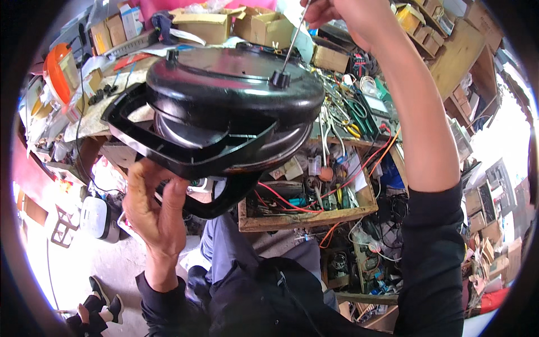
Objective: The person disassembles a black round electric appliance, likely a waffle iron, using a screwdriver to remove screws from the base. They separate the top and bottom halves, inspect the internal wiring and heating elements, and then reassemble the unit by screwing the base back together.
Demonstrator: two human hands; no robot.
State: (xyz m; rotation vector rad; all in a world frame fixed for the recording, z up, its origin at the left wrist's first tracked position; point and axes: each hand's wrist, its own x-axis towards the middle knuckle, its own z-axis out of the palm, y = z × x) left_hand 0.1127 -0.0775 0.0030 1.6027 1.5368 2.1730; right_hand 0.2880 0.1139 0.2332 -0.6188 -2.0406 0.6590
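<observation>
A round black appliance (219, 81) with a curved, handle-like black plastic frame is held up over the bench, its flat face tilted upward with short black posts on it. My left hand (158, 205) grips the frame from below, fingers curled under it. My right hand (331, 14) is raised at the top of the view, fingers closed on a screwdriver (296, 33) whose thin shaft runs down into the post at the appliance's right. Part of that hand and the tool's upper end are cut off by the picture edge.
A cluttered workbench holds cardboard boxes (208, 25), pliers and tools (353, 126) and an orange object (59, 76). Below is an open wooden drawer (365, 208) of wires and parts. A white appliance (95, 219) stands on the floor; another person's feet (115, 309) show at lower left.
</observation>
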